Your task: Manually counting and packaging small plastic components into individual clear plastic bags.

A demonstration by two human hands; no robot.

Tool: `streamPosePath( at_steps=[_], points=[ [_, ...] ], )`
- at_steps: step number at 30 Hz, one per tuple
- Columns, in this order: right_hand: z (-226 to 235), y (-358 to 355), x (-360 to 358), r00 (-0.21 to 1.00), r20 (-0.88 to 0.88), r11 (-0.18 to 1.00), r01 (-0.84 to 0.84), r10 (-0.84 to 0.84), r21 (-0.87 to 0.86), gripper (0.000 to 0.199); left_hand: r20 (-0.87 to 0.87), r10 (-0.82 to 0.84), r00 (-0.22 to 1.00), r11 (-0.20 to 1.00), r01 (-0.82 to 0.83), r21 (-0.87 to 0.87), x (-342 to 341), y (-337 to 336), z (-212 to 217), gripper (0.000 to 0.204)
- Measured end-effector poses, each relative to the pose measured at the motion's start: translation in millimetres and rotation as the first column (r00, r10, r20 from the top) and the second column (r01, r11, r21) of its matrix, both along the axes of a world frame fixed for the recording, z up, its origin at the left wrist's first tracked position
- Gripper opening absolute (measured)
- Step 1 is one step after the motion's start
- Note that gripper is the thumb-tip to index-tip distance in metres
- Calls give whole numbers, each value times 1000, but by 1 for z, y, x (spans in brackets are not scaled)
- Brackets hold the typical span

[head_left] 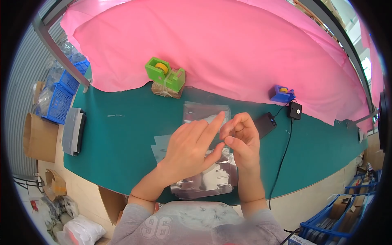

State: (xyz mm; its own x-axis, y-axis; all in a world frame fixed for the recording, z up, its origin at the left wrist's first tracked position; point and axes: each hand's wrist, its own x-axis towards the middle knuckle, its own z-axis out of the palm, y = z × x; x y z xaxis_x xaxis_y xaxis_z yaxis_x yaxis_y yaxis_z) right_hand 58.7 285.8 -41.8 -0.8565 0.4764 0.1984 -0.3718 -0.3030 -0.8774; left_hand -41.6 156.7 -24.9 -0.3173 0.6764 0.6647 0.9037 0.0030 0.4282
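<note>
My left hand (190, 145) is over the middle of the table, palm down, its fingers stretched out and holding nothing that shows. Close beside it, my right hand (243, 141) is raised with curled fingers, thumb and fingertips drawn together near the left thumb. Whatever those fingertips may hold is too small to make out. Beneath both hands lies a pile of flat, clear plastic blanks (204, 183) with cut edges and shiny reflections. Further clear sheets (196, 109) lie just beyond the hands, partly hidden by them.
A green tape dispenser (174, 80) sits tied on a rough block (166, 90) at the back. Back right are a blue-purple tape dispenser (282, 94), a black phone-like device (265, 125) and a black box with a cable (295, 110). Blue crates (61, 102) stand left.
</note>
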Motion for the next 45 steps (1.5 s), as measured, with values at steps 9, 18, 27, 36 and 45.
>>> streamPosePath(
  at_steps=[9, 18, 27, 36, 45],
  points=[
    [1, 8, 2, 982, -99, 754, 188, -162, 629, 35, 12, -3, 1000, 992, 4, -126, -3, -1, -10, 48],
    [-1, 18, 1, 950, -190, 543, 299, -248, 785, 24, 38, -65, 997, 985, 71, -160, 0, 1, -10, 31],
    [3, 25, 6, 945, -186, 526, 306, -269, 794, 16, 285, -107, 953, 966, 167, -195, -3, -1, -7, 19],
    [2, 21, 6, 927, -86, 620, 311, -366, 720, 15, 301, -99, 948, 968, 163, -194, -7, 2, -10, 21],
    [2, 33, 10, 899, -113, 579, 364, -423, 729, 13, 269, -120, 956, 963, 178, -202, -16, 4, -13, 22]
  ],
)
